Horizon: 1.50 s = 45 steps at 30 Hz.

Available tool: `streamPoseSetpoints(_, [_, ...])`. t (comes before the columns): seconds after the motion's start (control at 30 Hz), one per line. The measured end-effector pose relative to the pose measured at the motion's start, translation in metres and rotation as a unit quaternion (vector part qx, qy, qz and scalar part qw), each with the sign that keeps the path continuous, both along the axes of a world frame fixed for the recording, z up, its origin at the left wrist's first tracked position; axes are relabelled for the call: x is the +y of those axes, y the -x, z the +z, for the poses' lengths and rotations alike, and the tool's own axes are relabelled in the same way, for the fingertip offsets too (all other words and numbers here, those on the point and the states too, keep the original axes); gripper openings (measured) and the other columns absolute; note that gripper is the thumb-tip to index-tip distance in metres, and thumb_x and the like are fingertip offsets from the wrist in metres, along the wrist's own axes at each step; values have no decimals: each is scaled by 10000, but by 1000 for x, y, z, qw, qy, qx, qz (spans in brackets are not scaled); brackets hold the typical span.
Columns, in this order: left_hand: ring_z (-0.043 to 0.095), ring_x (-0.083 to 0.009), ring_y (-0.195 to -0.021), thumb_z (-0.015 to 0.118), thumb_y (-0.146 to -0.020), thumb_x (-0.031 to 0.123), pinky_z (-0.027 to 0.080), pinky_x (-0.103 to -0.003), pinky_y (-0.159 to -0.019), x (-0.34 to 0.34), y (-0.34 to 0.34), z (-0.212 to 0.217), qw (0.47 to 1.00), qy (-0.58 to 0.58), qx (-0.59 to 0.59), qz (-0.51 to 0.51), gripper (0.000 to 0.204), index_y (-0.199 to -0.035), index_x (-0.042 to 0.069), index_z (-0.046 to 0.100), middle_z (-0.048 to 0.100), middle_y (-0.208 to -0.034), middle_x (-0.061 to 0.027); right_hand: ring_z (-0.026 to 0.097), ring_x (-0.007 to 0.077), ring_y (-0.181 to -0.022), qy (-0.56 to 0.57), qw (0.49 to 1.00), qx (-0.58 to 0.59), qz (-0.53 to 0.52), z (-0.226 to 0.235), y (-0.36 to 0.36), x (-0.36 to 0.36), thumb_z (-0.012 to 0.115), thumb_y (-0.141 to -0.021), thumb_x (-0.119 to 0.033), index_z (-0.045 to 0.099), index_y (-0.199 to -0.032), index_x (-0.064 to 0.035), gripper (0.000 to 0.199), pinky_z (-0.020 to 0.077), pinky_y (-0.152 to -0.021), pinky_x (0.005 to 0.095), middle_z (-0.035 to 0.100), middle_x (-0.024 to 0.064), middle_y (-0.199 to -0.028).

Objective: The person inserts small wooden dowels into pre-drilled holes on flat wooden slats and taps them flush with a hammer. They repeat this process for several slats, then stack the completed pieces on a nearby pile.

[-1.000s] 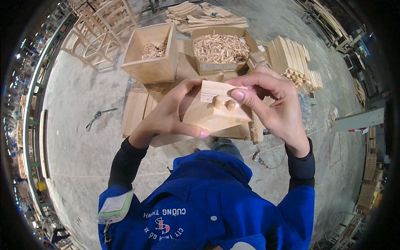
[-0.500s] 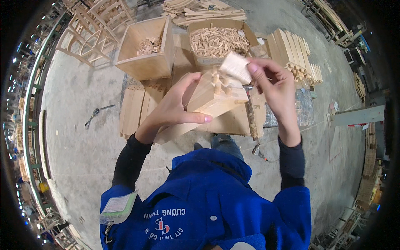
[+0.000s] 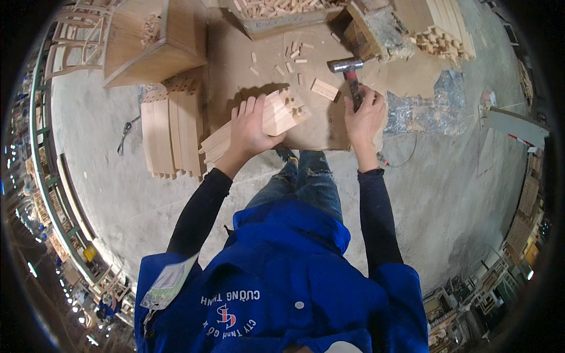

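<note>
A concrete floor (image 3: pixel 453 182) surrounds a cardboard-covered surface (image 3: pixel 321 129), seen from above. At its far side, a wooden box (image 3: pixel 188 47) stands to the left and a carton (image 3: pixel 282 25) near the middle, both containing dowels; a rough wooden block (image 3: pixel 379 35) lies right of the carton. Stacked wooden bars (image 3: pixel 170 129) occupy the left edge.

The left hand (image 3: pixel 250 125) grips a group of pale wooden pieces (image 3: pixel 283 115), its fingers closed over the upper side; the group slants across the near left part of the surface, with short pegs at its right-hand end. Whether it touches the cardboard cannot be told.

The right hand (image 3: pixel 366 116) has its fingers curled around the dark handle of a hammer (image 3: pixel 354 85), the metal head pointing away from the wearer. A small flat block (image 3: pixel 324 90) lies just left of the handle. Loose dowels (image 3: pixel 294 54) are scattered beyond, before the carton.
</note>
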<state>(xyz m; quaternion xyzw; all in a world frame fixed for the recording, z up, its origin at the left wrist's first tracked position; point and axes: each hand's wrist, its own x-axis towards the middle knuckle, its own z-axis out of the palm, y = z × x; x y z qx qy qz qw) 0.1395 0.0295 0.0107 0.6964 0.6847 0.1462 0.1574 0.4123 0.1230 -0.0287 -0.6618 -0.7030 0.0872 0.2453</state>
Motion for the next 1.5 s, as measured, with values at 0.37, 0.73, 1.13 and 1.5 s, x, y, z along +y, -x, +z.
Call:
streamPoseSetpoints(0.37, [515,-320,-1143,846,-640,567,372,-506,-1026,-5,-4,-35,995,33,91,17,1072,-1460,25,418,522,-1212,-131,545,227,-489,291,918,262,-59,29,-12,-25,602,-1035,-407,606,-1021,-17,391,460,-483,378,527,48,-591])
streamPoseSetpoints(0.73, [510,-330,-1174,845,-637,571,371,-508,-1031,-7,-4,-35,993,57,105,21,1100,-1468,8,393,518,-1245,-152,438,34,-490,326,842,427,-49,120,2,-65,529,-1075,-450,573,-999,-65,395,328,-416,223,511,-32,-644])
streamPoseSetpoints(1.13, [507,-330,-1183,856,-625,531,359,-477,-1036,-8,0,-40,993,54,103,0,1108,-1470,-14,390,523,-1258,-159,456,101,-476,397,848,348,-37,68,2,-82,530,-1079,-411,580,-963,-69,364,394,-455,241,486,-15,-577])
streamPoseSetpoints(1.5, [500,-367,-1215,838,-667,561,364,-528,-1039,-7,2,-40,993,73,92,-17,1103,-1483,-6,361,512,-1263,-185,474,71,-541,348,907,217,96,23,8,-105,567,-1071,-331,574,-974,-67,282,402,-495,231,496,-22,-640])
